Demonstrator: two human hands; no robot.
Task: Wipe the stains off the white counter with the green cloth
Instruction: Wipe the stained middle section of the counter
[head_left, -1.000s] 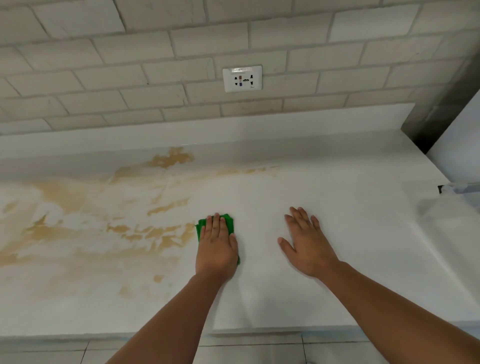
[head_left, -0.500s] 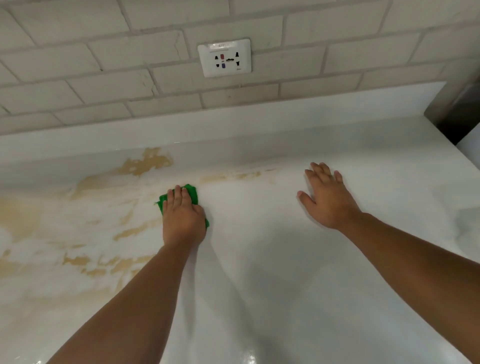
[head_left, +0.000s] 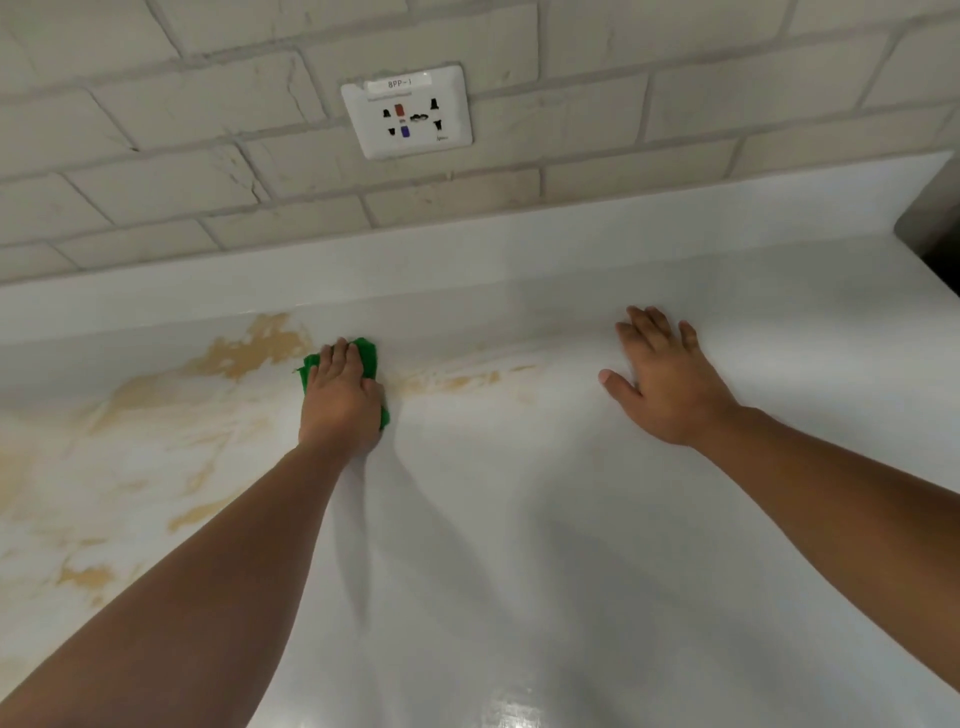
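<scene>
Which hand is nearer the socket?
Left. The left hand presses the cloth just below-left of the socket; the right hand lies flat, farther right.

We see a white counter (head_left: 545, 545) with a raised back lip. Tan stains (head_left: 249, 353) spread over its left half, from the far edge to the near left; a fainter streak (head_left: 457, 379) runs right near the back. A green cloth (head_left: 366, 356) lies flat at the far middle, pressed under the left hand (head_left: 340, 402). The right hand (head_left: 670, 384) lies flat, far right.
</scene>
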